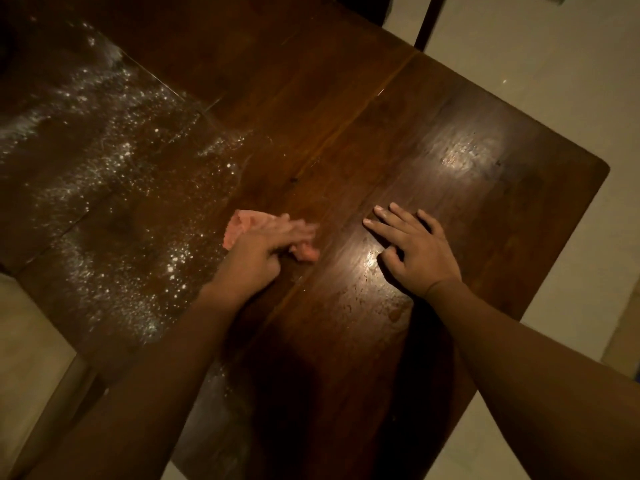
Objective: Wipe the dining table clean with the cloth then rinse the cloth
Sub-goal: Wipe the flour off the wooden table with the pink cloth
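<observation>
pale tiled floor surrounds the furniture on the right and far side. a dark chair leg stands upright on it at the top, near the far edge. a light cushioned seat sits at the lower left. a yellowish mat, blurred, lies at the right edge.

Pink cloth; dark brown wood table, white powder speckles; cream floor.

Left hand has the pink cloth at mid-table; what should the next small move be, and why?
Probably sweep the cloth leftward with the left hand: white powder covers that side of the table, while the wood beneath the flat right hand looks clean.
</observation>
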